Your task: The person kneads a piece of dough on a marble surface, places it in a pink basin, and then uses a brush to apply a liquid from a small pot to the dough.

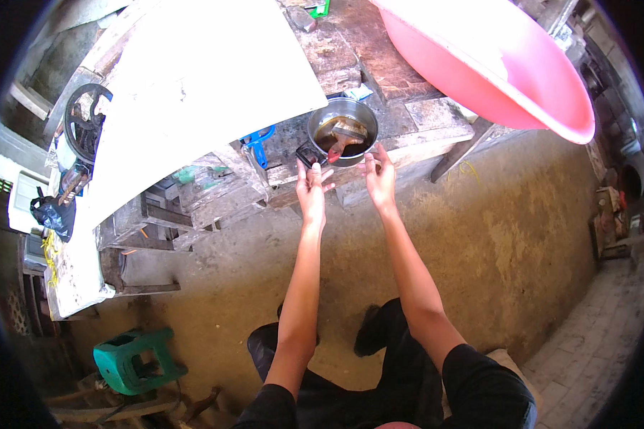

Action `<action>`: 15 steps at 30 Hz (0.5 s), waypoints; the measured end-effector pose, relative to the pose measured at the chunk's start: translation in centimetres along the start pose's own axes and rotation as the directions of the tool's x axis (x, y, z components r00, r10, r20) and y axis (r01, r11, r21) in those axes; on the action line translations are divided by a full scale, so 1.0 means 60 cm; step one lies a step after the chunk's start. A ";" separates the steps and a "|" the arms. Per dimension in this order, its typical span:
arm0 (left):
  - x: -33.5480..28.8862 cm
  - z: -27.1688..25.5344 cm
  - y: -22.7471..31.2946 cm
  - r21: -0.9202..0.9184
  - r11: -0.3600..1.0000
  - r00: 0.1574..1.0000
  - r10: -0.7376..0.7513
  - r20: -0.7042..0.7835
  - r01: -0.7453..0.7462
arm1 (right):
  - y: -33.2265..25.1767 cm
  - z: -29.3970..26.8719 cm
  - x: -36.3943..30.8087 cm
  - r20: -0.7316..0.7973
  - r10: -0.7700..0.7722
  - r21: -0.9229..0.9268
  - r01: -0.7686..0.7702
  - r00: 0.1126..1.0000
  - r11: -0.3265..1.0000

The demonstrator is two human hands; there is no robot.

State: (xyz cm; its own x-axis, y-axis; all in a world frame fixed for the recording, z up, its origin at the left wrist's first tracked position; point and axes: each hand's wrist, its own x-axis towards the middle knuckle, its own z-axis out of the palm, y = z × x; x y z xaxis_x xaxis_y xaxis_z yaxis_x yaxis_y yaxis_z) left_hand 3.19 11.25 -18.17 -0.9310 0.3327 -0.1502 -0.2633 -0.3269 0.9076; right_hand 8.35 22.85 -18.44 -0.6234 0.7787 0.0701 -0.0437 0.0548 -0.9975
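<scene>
A small metal pot (368, 114) with a black handle (307, 155) stands at the near edge of the worn wooden table. Brown liquid lies in it, and a flat brush (349, 134) rests inside, its reddish end leaning on the near rim. My left hand (312, 191) is just below the handle, fingers apart, fingertips close to the handle and the brush's end. At the pot's near right side is my right hand (381, 179), its thumb and fingers stretched up toward the wall. Whether either hand touches the pot, I cannot tell.
A large white sheet or board (207, 79) covers the table's left part. Blue-handled tool (259, 145) lies beside the pot. A pink basin (551, 93) overhangs the table edge at right. Below are a wooden bench (147, 222), a green stool (137, 361) and the concrete floor (479, 236).
</scene>
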 end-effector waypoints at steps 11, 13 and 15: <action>-0.030 0.002 0.009 0.167 0.982 0.995 -0.097 0.022 0.092 | 0.055 -0.006 -0.006 0.091 0.039 -0.212 -0.019 0.995 0.977; -0.017 0.000 0.011 0.156 0.985 0.996 -0.081 0.043 0.074 | 0.009 0.006 -0.018 0.110 0.058 -0.178 -0.038 0.992 0.983; -0.018 0.002 0.011 0.176 0.981 0.995 -0.089 0.040 0.080 | -0.013 0.011 -0.024 0.113 0.061 -0.165 -0.042 0.992 0.985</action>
State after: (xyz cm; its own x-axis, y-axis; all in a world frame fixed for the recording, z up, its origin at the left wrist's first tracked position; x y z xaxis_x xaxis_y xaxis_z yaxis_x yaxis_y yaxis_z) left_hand 4.06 10.77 -17.36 -0.8930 0.3957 -0.2142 -0.2884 -0.1379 0.9475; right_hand 8.79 21.28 -17.74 -0.7094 0.7047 0.0088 0.1117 0.1247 -0.9859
